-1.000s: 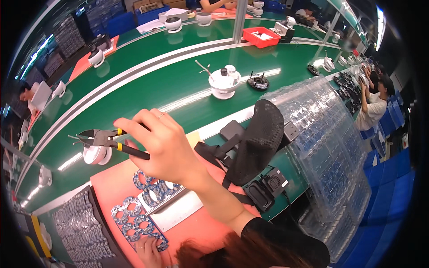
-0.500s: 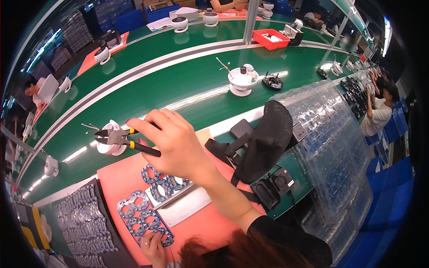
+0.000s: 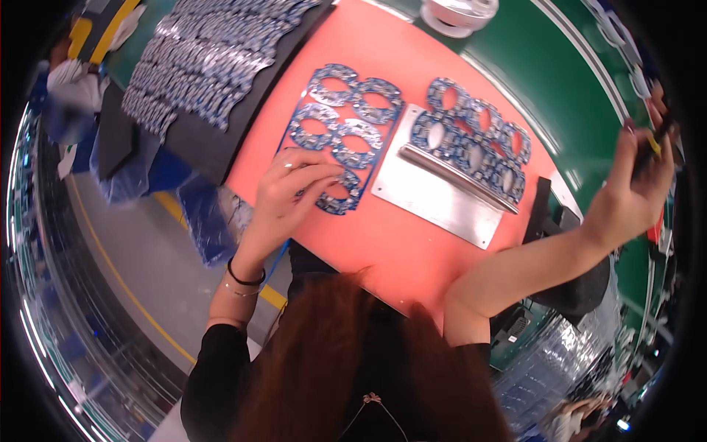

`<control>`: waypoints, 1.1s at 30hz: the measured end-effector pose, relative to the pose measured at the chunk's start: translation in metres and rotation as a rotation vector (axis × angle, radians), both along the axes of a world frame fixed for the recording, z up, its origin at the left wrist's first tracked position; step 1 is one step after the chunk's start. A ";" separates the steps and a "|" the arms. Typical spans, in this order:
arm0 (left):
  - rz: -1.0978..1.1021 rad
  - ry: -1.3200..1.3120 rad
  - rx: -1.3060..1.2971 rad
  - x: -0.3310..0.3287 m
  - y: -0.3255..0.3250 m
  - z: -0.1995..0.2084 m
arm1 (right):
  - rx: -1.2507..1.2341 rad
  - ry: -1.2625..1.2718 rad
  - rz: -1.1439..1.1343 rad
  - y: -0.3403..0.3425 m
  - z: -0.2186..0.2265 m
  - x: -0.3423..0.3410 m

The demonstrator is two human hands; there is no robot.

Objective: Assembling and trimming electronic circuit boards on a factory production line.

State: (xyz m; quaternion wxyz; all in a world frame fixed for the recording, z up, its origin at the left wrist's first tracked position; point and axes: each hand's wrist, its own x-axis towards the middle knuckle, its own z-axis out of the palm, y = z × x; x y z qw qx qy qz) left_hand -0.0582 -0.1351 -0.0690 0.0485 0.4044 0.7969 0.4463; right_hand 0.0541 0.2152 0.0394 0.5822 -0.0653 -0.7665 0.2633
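In the head view, the left hand (image 3: 291, 188), left of centre, has its fingers at the lower end of an upper-centre blue circuit-board panel (image 3: 336, 138), grip indeterminable, while the right hand (image 3: 632, 180), at frame right, is clamped on a dark yellow-banded tool (image 3: 655, 145).

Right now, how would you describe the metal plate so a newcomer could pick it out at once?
Find the pink mat in the middle of the view. Just right of the blue boards by the left hand lies the plate, slanting down to the right. Unlike the boards, it is plain silver metal with a raised bar along it.
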 end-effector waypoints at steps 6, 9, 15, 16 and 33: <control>-0.017 0.153 -0.148 0.008 -0.022 -0.017 | -0.022 -0.135 -0.075 -0.016 -0.004 -0.002; -0.040 0.234 -0.173 -0.003 -0.019 -0.016 | 0.024 -0.235 -0.157 -0.015 0.005 0.000; -0.143 0.232 -0.239 -0.006 0.018 -0.024 | 0.052 -0.168 -0.227 -0.004 -0.001 0.009; -0.159 0.132 -0.275 -0.007 0.014 -0.010 | -0.051 -0.135 -0.114 -0.010 0.008 -0.001; -0.264 -0.075 -0.068 -0.133 -0.084 -0.107 | 0.047 -0.045 -0.291 -0.030 0.004 -0.011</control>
